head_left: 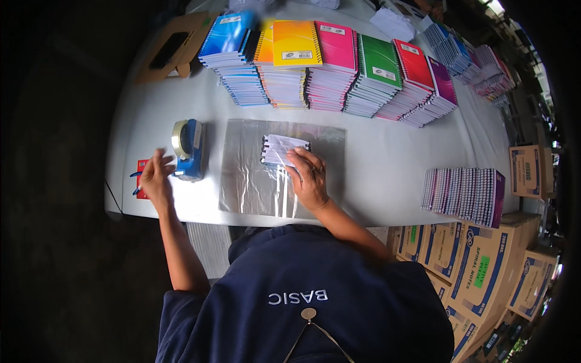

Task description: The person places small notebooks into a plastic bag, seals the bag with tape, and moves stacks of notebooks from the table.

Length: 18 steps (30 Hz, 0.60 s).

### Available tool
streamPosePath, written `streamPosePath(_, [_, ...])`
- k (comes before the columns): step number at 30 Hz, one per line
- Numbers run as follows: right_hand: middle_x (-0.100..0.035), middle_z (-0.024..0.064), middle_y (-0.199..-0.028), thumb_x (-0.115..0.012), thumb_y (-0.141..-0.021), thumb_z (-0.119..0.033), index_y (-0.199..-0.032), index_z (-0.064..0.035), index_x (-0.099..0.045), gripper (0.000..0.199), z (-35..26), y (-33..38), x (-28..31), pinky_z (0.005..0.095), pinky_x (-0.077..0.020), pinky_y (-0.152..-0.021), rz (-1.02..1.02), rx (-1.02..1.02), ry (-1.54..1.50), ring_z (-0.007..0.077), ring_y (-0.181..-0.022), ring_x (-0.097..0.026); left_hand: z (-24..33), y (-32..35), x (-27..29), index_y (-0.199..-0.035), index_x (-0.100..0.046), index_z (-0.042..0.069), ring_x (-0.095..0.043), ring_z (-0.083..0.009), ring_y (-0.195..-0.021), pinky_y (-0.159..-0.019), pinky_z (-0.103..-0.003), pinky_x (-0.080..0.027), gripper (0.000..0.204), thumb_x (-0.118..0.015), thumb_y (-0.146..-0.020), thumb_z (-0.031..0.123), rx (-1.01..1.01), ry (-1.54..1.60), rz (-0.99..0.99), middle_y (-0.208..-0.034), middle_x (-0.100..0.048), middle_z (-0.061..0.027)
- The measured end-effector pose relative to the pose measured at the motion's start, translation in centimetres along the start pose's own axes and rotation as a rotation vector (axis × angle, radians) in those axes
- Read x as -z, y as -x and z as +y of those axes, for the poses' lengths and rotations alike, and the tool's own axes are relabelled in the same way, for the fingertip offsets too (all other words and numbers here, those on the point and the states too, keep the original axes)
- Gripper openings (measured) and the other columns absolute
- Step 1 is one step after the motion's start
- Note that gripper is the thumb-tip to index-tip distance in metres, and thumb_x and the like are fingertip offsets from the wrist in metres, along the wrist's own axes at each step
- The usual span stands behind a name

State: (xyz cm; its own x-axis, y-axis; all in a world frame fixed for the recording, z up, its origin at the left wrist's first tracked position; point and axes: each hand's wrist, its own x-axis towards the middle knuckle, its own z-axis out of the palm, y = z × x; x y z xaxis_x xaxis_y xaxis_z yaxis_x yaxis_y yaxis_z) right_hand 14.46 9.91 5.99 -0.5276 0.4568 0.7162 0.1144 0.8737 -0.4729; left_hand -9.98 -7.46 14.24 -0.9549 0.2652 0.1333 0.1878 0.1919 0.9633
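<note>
In the middle of the table a small stack of spiral notebooks point(281, 149) rests on a clear plastic sheet point(242, 181). My right hand point(310, 178) grips the near right side of the stack, fingers bent over its top and thumb toward me. Shiny creases run through the plastic on the near side of the notebooks. Over to the left, my left hand point(158, 184) is raised beside a blue tape dispenser point(192, 151) holding a roll of clear tape point(179, 139). Its fingertips are drawn together; whatever they pinch is too small to make out.
Tall stacks of notebooks point(296, 51) in several colours line the far side. A purple-covered row of notebooks point(463, 192) lies near the right edge. Under my left hand sits a red notepad point(143, 180) with blue pens. Cardboard boxes point(484, 272) are piled at lower right.
</note>
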Motion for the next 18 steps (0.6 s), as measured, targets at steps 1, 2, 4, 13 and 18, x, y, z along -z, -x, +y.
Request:
streamPosePath(1, [-0.064, 0.0029, -0.109, -0.07, -0.076, -0.006, -0.118, -0.0094, -0.054, 0.045, 0.1, 0.1, 0.0, 0.036, -0.0393, -0.091, 0.023, 0.0, -0.005, 0.019, -0.112, -0.054, 2.0, 2.5, -2.5, -0.093, -0.065, -0.005, -0.056, -0.0094, -0.057, -0.054, -0.022, -0.046, 0.042, -0.054, -0.094, 0.035, 0.036, 0.131, -0.198, -0.07, -0.064, -0.0093])
streamPosePath(2, [-0.064, 0.003, -0.109, -0.069, -0.076, -0.005, -0.118, -0.0091, -0.054, 0.045, 0.1, 0.2, 0.0, 0.0361, -0.0393, -0.09, 0.048, -0.002, -0.006, 0.0193, -0.112, -0.054, 4.0, 4.9, -5.1, -0.092, -0.064, -0.006, -0.056, -0.01, -0.055, -0.051, -0.022, -0.045, 0.045, -0.051, -0.095, 0.037, 0.101, 0.259, -0.406, -0.07, -0.064, -0.0099])
streamPosePath(4, [-0.063, 0.003, -0.11, -0.069, -0.075, -0.004, -0.119, -0.0088, -0.053, 0.047, -0.2, 0.3, -0.1, 0.0362, -0.0393, -0.091, 0.015, -0.006, -0.025, 0.0203, -0.111, -0.055, 7.6, 9.8, -9.2, -0.087, -0.065, -0.004, -0.055, -0.0108, -0.05, -0.045, -0.022, -0.043, 0.045, -0.051, -0.095, 0.038, 0.327, 0.319, -0.626, -0.066, -0.061, -0.0089])
streamPosePath(13, [-0.054, 0.0027, -0.128, -0.067, -0.075, -0.007, -0.126, -0.0144, -0.054, 0.053, -0.6, -0.4, 0.8, 0.031, -0.0398, -0.086, -0.079, 0.002, 0.085, 0.0179, -0.106, -0.056, 1.9, 11.8, -10.2, -0.063, -0.06, 0.006, -0.041, -0.0038, -0.039, -0.039, -0.019, -0.03, 0.04, -0.069, -0.082, 0.039, 0.59, 0.083, -0.725, -0.049, -0.052, 0.0003])
streamPosePath(18, [-0.044, 0.002, -0.14, -0.057, -0.079, 0.0, -0.127, -0.0122, -0.054, 0.049, -1.8, -1.5, 2.3, 0.0347, -0.037, -0.09, -0.388, -0.064, 0.127, 0.0201, -0.115, -0.048, -4.3, 11.4, -10.7, -0.059, -0.058, 0.005, -0.046, -0.0062, -0.039, -0.038, -0.022, -0.035, 0.041, -0.072, -0.08, 0.038, 0.5, 0.142, -0.757, -0.051, -0.056, -0.0033])
